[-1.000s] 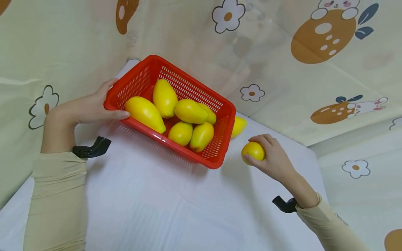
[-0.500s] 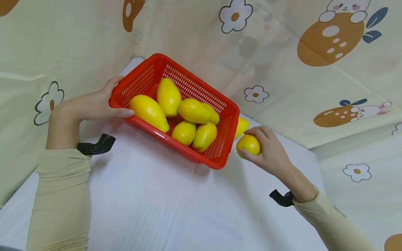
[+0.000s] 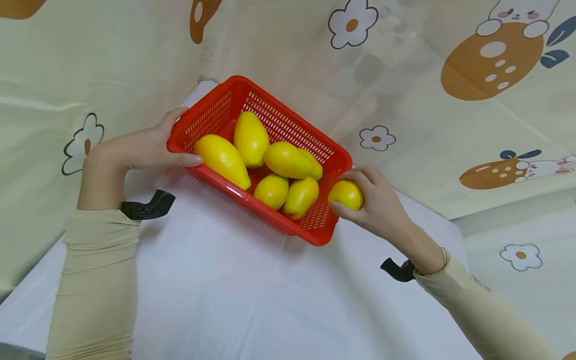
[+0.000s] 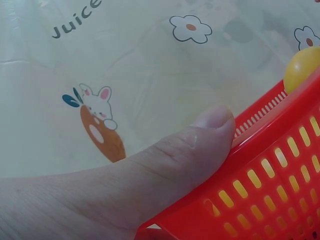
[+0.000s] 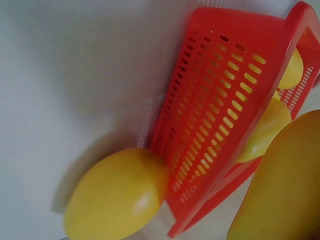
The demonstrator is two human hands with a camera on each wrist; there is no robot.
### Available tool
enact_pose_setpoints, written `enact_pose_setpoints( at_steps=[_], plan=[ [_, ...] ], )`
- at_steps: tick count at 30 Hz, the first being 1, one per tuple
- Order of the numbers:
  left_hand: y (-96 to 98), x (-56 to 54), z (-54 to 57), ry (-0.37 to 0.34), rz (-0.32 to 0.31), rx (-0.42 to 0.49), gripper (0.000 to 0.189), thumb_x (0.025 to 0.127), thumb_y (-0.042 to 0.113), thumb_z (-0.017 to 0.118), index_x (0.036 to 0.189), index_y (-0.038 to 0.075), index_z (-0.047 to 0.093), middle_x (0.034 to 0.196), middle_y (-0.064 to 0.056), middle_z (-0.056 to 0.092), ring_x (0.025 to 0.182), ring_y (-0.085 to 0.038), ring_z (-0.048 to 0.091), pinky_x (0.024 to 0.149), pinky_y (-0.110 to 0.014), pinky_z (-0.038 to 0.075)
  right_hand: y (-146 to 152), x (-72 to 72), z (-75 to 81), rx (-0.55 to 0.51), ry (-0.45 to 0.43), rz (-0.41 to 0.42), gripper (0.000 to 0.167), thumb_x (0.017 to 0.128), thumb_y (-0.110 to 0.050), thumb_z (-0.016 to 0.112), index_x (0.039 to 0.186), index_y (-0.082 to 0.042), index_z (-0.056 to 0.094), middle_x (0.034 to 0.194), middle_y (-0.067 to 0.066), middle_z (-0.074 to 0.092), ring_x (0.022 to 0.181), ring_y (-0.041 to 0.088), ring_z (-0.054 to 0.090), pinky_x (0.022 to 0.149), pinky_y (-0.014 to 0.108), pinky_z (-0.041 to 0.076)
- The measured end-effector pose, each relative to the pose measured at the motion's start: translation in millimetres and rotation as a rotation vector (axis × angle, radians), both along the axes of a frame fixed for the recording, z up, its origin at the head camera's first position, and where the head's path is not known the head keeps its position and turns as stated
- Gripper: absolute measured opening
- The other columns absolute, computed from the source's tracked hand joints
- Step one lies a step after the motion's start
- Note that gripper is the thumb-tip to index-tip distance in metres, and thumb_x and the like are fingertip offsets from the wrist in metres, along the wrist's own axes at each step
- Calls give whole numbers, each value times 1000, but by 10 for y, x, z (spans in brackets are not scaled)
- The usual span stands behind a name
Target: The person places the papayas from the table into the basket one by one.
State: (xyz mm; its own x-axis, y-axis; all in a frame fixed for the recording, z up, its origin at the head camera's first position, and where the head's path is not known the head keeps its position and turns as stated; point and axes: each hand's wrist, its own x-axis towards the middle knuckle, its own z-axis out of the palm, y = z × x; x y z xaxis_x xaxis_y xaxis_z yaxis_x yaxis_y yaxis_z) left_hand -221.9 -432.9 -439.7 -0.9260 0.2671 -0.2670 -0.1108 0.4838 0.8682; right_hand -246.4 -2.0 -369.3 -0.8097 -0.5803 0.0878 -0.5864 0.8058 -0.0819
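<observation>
A red plastic basket (image 3: 236,192) with slotted walls holds several yellow mangoes (image 3: 223,162). My left hand (image 3: 144,149) grips its left end. The left wrist view shows that thumb (image 4: 175,160) lying along the rim. My right hand (image 3: 382,210) holds another mango (image 3: 346,195) at the basket's right end, close to the rim. In the right wrist view the held mango (image 5: 285,185) looms large at the right. One more mango (image 5: 117,195) lies on the table outside the basket, next to its slotted end wall; in the head view it is hidden.
The basket stands on a white-covered table (image 3: 252,300). Behind and beside the table hangs a cream curtain (image 3: 288,45) printed with flowers and rabbits. A black wrist mount (image 3: 148,206) sits on the left forearm, another black mount (image 3: 398,270) on the right.
My right hand has carried its mango leftward and up to the basket's right rim, now covering the mango behind it. The left hand keeps its grip; the whole view has shifted slightly.
</observation>
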Motion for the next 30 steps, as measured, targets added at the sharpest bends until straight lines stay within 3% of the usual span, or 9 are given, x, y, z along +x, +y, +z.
enact_pose_setpoints(
  at_steps=[9,16,22,30],
  plan=[
    [-2,-10,15,21,-1,16,108,80,51,69,150,30,-11,145,-12,29,132,-30,27,103,-57,39,-314,-128,40,40,-47,63,50,79,-46,70,119,-18,57,125,5,50,108,23,47,72,39,53],
    [3,-13,-14,6,6,15,111,78,52,70,150,29,-11,147,-11,27,133,-31,27,103,-57,40,-466,-159,-86,98,-91,117,49,80,-49,68,118,-20,57,123,3,50,115,22,44,79,39,53],
    [11,-23,-37,7,7,24,109,79,50,71,150,30,-9,148,-9,27,133,-28,28,101,-53,43,-533,-178,-193,130,-172,87,51,80,-51,67,121,-24,55,129,2,48,123,23,39,80,39,55],
    [-24,-18,-46,22,23,35,108,78,49,72,150,32,-7,147,-7,28,132,-27,29,100,-52,45,-618,-233,-299,184,-243,127,55,81,-57,64,123,-22,55,130,5,46,119,25,40,76,36,55]
  ],
)
